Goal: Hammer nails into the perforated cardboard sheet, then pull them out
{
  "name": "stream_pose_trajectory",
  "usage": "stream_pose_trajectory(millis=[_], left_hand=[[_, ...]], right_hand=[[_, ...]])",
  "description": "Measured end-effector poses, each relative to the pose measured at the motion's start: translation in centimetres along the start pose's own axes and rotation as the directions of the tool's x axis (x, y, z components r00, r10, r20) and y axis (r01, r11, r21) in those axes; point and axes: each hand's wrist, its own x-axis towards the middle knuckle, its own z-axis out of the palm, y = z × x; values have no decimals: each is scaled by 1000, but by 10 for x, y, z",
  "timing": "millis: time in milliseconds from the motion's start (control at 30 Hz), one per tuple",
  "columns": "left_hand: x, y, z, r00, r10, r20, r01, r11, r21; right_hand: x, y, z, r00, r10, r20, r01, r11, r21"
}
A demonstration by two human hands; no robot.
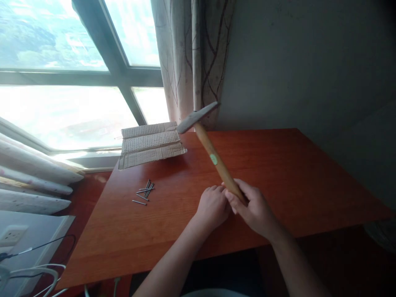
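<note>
My right hand (253,208) is closed round the lower end of a wooden-handled hammer (215,159). The handle slants up and to the left, and the grey metal head (198,116) hangs in the air above the far part of the red-brown table (293,173). My left hand (213,206) is curled right beside the right one, its fingers touching the handle's end. Several loose nails (144,192) lie on the table to the left of both hands.
A folded sheet of perforated cardboard (150,144) rests at the table's far left edge, below a large window (62,82). A patterned curtain (194,57) hangs behind it. A grey wall stands at the right. White cables and a socket (12,235) sit low left.
</note>
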Motion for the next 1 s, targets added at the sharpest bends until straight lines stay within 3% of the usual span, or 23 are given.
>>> stream_pose_trajectory(millis=[167, 400, 1000], left_hand=[[-2, -2, -5, 1000, 21, -23, -19, 999, 47], [-1, -3, -3, 999, 21, -25, -20, 998, 53], [-2, -3, -2, 999, 21, -32, -20, 999, 40]], right_hand=[[4, 49, -39, 964, 44, -264, -115, 959, -260], [3, 104, -54, 915, 158, -372, -270, 924, -269], [23, 136, -58, 895, 223, -386, -339, 903, -264]])
